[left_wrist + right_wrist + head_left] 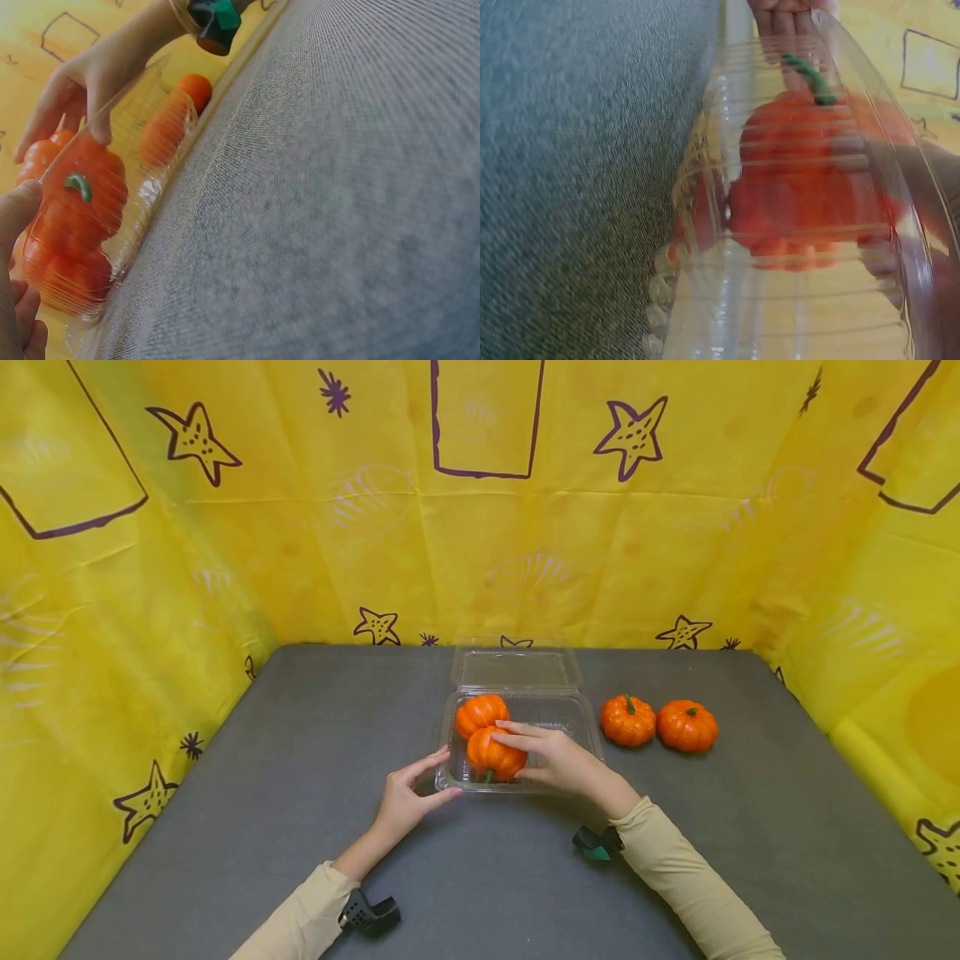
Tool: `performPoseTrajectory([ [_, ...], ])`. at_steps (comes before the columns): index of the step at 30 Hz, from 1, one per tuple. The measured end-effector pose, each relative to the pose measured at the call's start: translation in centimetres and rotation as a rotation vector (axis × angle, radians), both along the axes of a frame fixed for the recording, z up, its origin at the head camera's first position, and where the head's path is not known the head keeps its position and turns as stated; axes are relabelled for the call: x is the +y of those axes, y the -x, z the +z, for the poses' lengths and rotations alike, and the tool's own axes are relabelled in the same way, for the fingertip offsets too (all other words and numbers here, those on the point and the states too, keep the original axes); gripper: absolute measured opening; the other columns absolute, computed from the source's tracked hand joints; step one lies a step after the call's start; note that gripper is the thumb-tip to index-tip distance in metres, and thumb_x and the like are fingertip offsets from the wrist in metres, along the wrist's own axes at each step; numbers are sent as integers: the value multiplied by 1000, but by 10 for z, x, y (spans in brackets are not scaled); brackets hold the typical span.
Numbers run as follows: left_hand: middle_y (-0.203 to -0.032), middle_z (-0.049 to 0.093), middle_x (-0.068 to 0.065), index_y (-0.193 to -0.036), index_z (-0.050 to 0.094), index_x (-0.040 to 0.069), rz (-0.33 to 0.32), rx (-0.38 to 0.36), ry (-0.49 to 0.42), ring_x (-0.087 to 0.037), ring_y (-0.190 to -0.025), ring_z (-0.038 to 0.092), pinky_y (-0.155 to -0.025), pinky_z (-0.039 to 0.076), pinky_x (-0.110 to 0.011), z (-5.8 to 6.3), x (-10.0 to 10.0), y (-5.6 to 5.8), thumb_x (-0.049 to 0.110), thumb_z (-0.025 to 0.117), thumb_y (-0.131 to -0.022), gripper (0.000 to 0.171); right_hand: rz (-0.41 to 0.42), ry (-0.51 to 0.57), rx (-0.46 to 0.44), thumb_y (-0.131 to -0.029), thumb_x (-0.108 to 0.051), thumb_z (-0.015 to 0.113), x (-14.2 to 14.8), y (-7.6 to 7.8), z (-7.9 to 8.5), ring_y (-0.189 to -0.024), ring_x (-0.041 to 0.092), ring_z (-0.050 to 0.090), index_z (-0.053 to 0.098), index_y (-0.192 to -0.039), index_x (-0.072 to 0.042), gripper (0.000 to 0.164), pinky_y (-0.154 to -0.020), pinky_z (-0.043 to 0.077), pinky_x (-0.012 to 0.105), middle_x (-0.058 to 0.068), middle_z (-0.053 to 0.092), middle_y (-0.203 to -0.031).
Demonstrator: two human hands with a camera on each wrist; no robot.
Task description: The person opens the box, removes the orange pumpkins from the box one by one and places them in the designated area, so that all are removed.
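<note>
A clear plastic clamshell container [590, 727] lies with its lid [517, 668] folded back. Two small orange pumpkins sit in its left half: a rear pumpkin [480, 714] and a front pumpkin [495, 756], whose green stem [78, 185] points toward the person. My right hand [558, 760] reaches in from the right and holds the front pumpkin, fingers over its top and thumb at its near side. At the container's front left corner, my left hand [405, 797] grips the rim, thumb at the front and fingers along the left side.
To the right of the container, two more pumpkins stand side by side on the grey table [337, 718]: a nearer one [628, 722] and a farther-right one [687, 727]. A yellow patterned cloth [480, 560] hangs around the table's back and sides.
</note>
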State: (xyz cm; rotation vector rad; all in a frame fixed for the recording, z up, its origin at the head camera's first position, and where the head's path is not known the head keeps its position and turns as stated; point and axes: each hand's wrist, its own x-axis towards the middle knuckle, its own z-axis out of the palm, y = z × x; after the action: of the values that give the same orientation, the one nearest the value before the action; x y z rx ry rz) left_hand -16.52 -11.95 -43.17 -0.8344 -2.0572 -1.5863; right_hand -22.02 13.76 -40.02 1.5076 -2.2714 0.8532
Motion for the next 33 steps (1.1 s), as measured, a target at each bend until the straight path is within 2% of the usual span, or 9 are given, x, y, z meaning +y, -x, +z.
performPoseTrajectory([
  [8, -108, 56, -28, -101, 58, -17, 3, -30, 5, -39, -101, 53, -91, 39, -26, -1, 0, 1, -12, 78, -57, 48, -36, 49, -88, -64, -10, 81, 6, 0, 4, -112, 21, 49, 56, -122, -6, 63, -88, 43, 31, 10, 48, -128],
  [15, -108, 55, -29, -101, 58, -17, -3, -21, 4, -40, -102, 53, -91, 39, -25, 0, 0, 1, -12, 77, -58, 48, -62, 121, -54, -61, -23, 82, 8, 2, 6, -106, 20, 54, 57, -118, -5, 65, -86, 44, 31, 9, 56, -119],
  [19, -107, 55, -30, -101, 58, -17, -1, -19, -5, -40, -101, 53, -91, 39, -25, -1, 0, 1, -13, 77, -57, 48, -77, 155, -82, -60, -25, 82, 8, 3, 6, -98, 19, 58, 58, -115, -4, 64, -81, 47, 30, 8, 59, -115],
  [25, -106, 56, -30, -101, 57, -18, -1, -22, -14, -39, -101, 53, -91, 39, -26, -1, 0, 1, -12, 78, -57, 48, -96, 206, -217, -57, -17, 83, 7, 1, 5, -92, 21, 61, 58, -112, 2, 63, -81, 48, 32, 12, 61, -108],
  [30, -107, 56, -29, -101, 57, -18, -2, -19, -13, -39, -102, 53, -91, 39, -25, -2, 0, 1, -12, 77, -58, 48, -46, 271, -352, -57, 0, 81, 3, -11, 22, -90, 30, 61, 55, -107, 13, 58, -78, 48, 38, 21, 61, -102],
  [33, -107, 56, -29, -101, 58, -17, -3, -11, -11, -38, -102, 53, -90, 39, -25, -2, 0, 1, -12, 77, -58, 48, -55, 289, -427, -58, 5, 80, 2, -16, 29, -90, 32, 60, 54, -105, 14, 55, -78, 49, 38, 23, 60, -101],
])
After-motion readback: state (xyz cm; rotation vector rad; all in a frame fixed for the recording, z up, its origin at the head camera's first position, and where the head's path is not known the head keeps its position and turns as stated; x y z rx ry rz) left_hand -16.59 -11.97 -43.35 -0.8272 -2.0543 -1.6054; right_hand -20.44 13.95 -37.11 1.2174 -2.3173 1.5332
